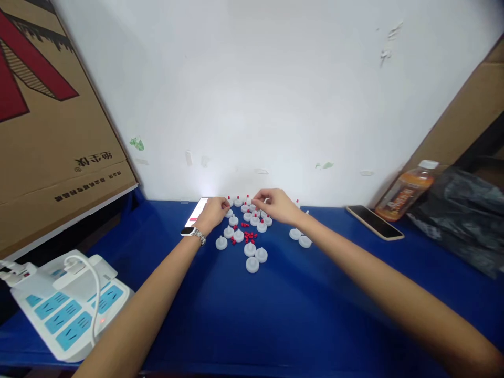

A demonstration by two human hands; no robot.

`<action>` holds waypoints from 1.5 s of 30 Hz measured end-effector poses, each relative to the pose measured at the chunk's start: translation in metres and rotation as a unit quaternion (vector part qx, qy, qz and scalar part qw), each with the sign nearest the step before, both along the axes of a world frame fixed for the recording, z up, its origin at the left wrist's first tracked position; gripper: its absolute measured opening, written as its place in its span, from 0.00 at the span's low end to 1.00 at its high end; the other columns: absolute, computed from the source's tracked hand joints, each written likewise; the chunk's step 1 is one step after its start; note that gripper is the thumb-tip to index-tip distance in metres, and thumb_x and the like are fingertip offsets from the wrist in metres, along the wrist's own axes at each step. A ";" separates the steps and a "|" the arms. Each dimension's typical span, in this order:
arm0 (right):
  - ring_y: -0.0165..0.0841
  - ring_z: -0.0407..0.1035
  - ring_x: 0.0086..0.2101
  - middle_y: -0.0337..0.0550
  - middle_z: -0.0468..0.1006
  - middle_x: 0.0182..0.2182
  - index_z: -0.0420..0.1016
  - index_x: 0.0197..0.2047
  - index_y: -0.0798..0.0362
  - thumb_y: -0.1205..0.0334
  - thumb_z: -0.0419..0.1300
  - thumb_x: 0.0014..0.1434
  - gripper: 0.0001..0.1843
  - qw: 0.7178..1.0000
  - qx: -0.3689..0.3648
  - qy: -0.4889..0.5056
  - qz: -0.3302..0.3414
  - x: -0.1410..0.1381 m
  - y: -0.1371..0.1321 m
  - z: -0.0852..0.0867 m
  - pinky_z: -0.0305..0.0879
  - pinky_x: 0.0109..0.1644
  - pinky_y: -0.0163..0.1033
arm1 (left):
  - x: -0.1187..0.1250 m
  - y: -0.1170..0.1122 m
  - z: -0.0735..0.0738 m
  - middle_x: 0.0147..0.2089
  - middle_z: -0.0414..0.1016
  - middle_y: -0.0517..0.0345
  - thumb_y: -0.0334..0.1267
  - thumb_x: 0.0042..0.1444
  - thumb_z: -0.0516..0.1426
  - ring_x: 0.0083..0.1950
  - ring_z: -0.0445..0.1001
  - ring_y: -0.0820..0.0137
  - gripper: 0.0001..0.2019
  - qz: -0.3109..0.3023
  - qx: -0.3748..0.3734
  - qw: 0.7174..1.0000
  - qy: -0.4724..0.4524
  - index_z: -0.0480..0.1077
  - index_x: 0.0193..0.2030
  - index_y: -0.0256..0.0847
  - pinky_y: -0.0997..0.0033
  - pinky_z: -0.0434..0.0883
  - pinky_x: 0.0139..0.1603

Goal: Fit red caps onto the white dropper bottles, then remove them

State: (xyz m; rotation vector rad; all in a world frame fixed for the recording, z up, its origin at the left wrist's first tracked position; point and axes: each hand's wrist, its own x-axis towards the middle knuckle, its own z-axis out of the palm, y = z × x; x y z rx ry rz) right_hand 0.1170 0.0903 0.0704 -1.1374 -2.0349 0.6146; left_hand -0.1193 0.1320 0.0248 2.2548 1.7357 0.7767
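Note:
My left hand [214, 212], with a watch [192, 232] on its wrist, is closed at the left edge of a cluster of white nozzle caps. Its fingertips meet beside a white cap with a red tip [230, 202]; whether they grip it I cannot tell. My right hand [277, 205] is pinched above the cluster's right side, and anything in the pinch is too small to make out. Several caps wear red tips, such as one white cap [262, 227]. Others have bare spouts, like the front cap [252, 265]. Small loose red tips [249, 236] lie among them.
A lit phone [195, 212] lies by my left hand. A dark phone [375, 222], an orange drink bottle [407, 190] and a black plastic bag [460, 210] are at right. A power strip [71, 315] and a cardboard box [59, 142] stand left. A white wall [252, 94] bounds the blue table [275, 325].

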 end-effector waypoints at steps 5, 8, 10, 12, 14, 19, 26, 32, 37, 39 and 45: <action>0.31 0.72 0.27 0.42 0.80 0.28 0.77 0.34 0.55 0.56 0.59 0.61 0.12 0.996 -0.048 0.070 0.005 0.029 -0.020 -0.030 0.64 0.31 0.34 | 0.005 0.007 0.003 0.36 0.82 0.53 0.35 0.58 0.58 0.37 0.78 0.67 0.07 -0.003 0.018 0.998 -0.053 0.78 0.39 0.38 0.71 0.72 0.40; 0.29 0.69 0.25 0.42 0.80 0.27 0.77 0.33 0.54 0.56 0.59 0.61 0.12 0.997 -0.044 0.060 -0.003 0.036 -0.022 -0.042 0.60 0.29 0.33 | 0.012 0.013 0.002 0.36 0.82 0.52 0.34 0.57 0.59 0.38 0.79 0.67 0.07 -0.003 0.017 0.998 -0.054 0.79 0.39 0.38 0.70 0.73 0.42; 0.28 0.67 0.24 0.41 0.80 0.26 0.77 0.33 0.54 0.56 0.58 0.61 0.11 0.998 -0.041 0.053 -0.003 0.037 -0.022 -0.045 0.58 0.28 0.32 | 0.017 0.018 0.001 0.36 0.82 0.52 0.34 0.56 0.59 0.39 0.79 0.66 0.07 0.001 0.001 0.999 -0.042 0.80 0.38 0.39 0.70 0.73 0.44; 0.28 0.66 0.24 0.41 0.80 0.26 0.77 0.33 0.54 0.56 0.58 0.61 0.11 0.998 -0.041 0.055 -0.002 0.038 -0.022 -0.044 0.57 0.28 0.32 | 0.023 0.023 0.000 0.37 0.83 0.52 0.34 0.56 0.60 0.40 0.80 0.65 0.07 0.009 -0.010 0.999 -0.038 0.80 0.38 0.40 0.69 0.74 0.45; 0.28 0.67 0.24 0.41 0.80 0.27 0.77 0.32 0.54 0.57 0.58 0.61 0.11 0.997 -0.041 0.060 -0.001 0.037 -0.022 -0.042 0.58 0.28 0.32 | 0.026 0.028 -0.001 0.37 0.83 0.52 0.34 0.56 0.59 0.40 0.80 0.65 0.07 0.018 -0.013 0.999 -0.044 0.80 0.39 0.39 0.70 0.74 0.45; 0.28 0.67 0.25 0.41 0.79 0.26 0.77 0.32 0.55 0.57 0.59 0.61 0.11 0.996 -0.047 0.070 0.008 0.041 -0.023 -0.039 0.59 0.29 0.32 | 0.027 0.028 0.000 0.39 0.82 0.50 0.36 0.56 0.60 0.42 0.80 0.66 0.09 0.026 -0.003 0.998 -0.060 0.78 0.42 0.37 0.71 0.74 0.45; 0.29 0.67 0.24 0.39 0.78 0.25 0.77 0.34 0.53 0.56 0.59 0.61 0.11 0.998 -0.047 0.047 -0.010 0.051 -0.040 -0.038 0.60 0.29 0.33 | 0.022 -0.024 0.011 0.38 0.81 0.54 0.46 0.61 0.57 0.38 0.77 0.67 0.12 0.003 0.052 0.994 -0.094 0.76 0.42 0.40 0.69 0.73 0.43; 0.27 0.65 0.22 0.36 0.76 0.25 0.78 0.42 0.49 0.53 0.60 0.62 0.11 0.998 -0.044 -0.039 0.001 0.038 -0.077 -0.058 0.54 0.27 0.33 | 0.034 -0.076 0.009 0.43 0.80 0.53 0.47 0.65 0.54 0.44 0.76 0.65 0.13 -0.102 0.063 0.991 -0.066 0.76 0.43 0.43 0.67 0.72 0.48; 0.26 0.64 0.22 0.34 0.75 0.24 0.79 0.42 0.49 0.54 0.61 0.62 0.10 0.998 -0.064 -0.021 0.016 0.032 -0.082 -0.070 0.54 0.27 0.32 | 0.048 -0.095 0.005 0.43 0.79 0.54 0.44 0.66 0.53 0.48 0.74 0.63 0.12 -0.161 0.094 0.982 -0.011 0.75 0.41 0.44 0.63 0.68 0.51; 0.26 0.63 0.22 0.34 0.74 0.24 0.79 0.40 0.50 0.56 0.60 0.62 0.09 0.998 -0.063 -0.011 0.013 0.032 -0.081 -0.071 0.54 0.28 0.32 | 0.052 -0.099 0.005 0.43 0.79 0.54 0.44 0.66 0.52 0.47 0.73 0.63 0.12 -0.189 0.095 0.977 0.007 0.75 0.40 0.44 0.62 0.66 0.52; 0.25 0.64 0.24 0.34 0.76 0.27 0.78 0.44 0.51 0.59 0.61 0.60 0.10 0.999 -0.035 -0.026 0.005 0.031 -0.088 -0.072 0.54 0.29 0.31 | 0.060 -0.103 -0.002 0.36 0.76 0.55 0.43 0.65 0.53 0.42 0.71 0.64 0.11 -0.240 0.091 0.965 0.049 0.74 0.38 0.43 0.66 0.66 0.45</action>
